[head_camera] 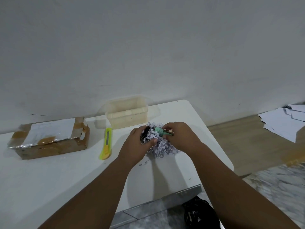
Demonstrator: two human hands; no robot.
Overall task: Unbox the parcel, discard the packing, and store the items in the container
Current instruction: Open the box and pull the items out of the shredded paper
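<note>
My right hand (179, 135) is clamped on a green bottle (160, 130); left hand (140, 142) is closed on a dark item w/ shredded paper (162, 146). Both sit on the counter (66, 179) just before the container (127, 113). Risk, imo: shreds cling and ride into the container, or the dark item slips.

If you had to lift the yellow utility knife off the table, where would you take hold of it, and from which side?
Probably around the middle of its body, from above. The utility knife lies flat on the table, its long axis running away from the person, with clear table on both long sides between the cardboard box and the left hand. Fingers could pinch across its narrow width.
</note>
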